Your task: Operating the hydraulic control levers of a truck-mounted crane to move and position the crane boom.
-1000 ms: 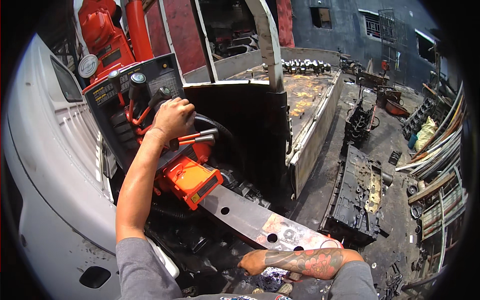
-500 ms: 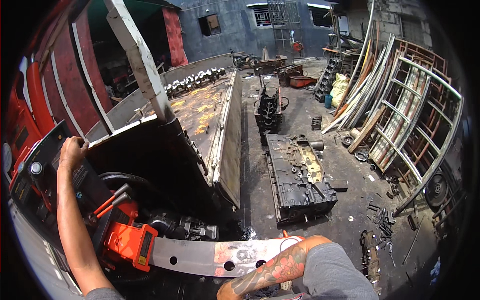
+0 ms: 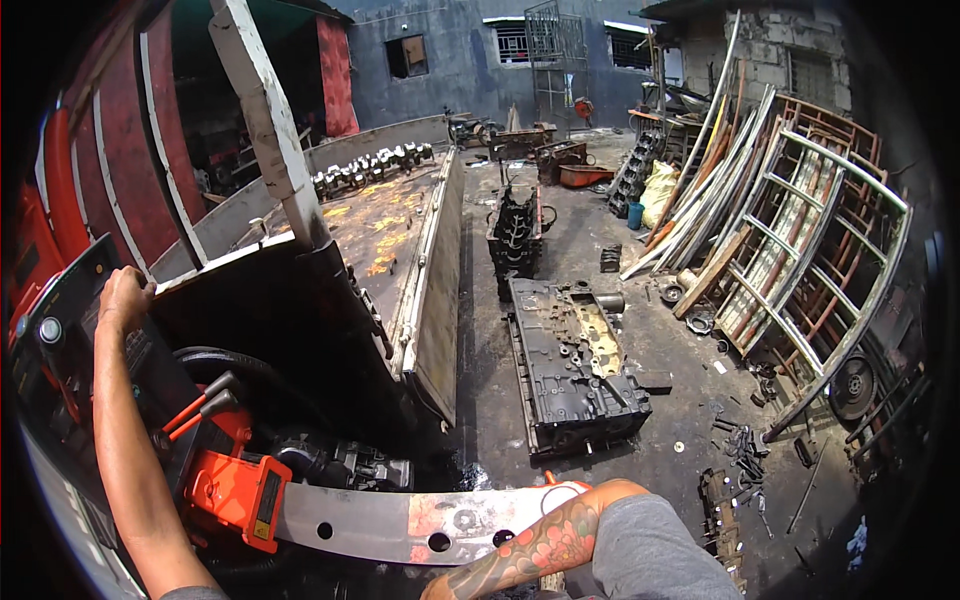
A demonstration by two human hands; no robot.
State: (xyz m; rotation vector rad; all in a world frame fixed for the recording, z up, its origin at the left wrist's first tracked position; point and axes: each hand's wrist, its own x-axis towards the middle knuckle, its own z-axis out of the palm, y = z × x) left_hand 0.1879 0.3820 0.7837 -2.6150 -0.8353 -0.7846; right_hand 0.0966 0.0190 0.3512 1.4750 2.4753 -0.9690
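My left arm reaches up along the left side, and my left hand point(image 3: 127, 298) is closed over the upper edge of a dark control panel point(image 3: 75, 330) with a round knob. Below it stand two red levers point(image 3: 205, 405) with black grips, beside an orange metal bracket point(image 3: 238, 498). From that bracket a curved grey steel beam point(image 3: 370, 525) with round holes runs to the right. My tattooed right forearm point(image 3: 540, 545) crosses in front of the beam's right end, bent at the elbow. The right hand is cut off by the lower edge.
A flat truck bed point(image 3: 390, 225) with a row of crankshaft-like parts point(image 3: 375, 170) lies ahead on the left. A large engine block point(image 3: 575, 370) sits on the floor, another point(image 3: 517, 235) behind it. Metal frames point(image 3: 815, 240) and pipes lean at the right; loose bolts point(image 3: 740, 455) lie nearby.
The whole scene has shifted slightly to the left in view, as the head turned a little rightward. My left hand stays on the panel edge, and the right arm keeps its bend.
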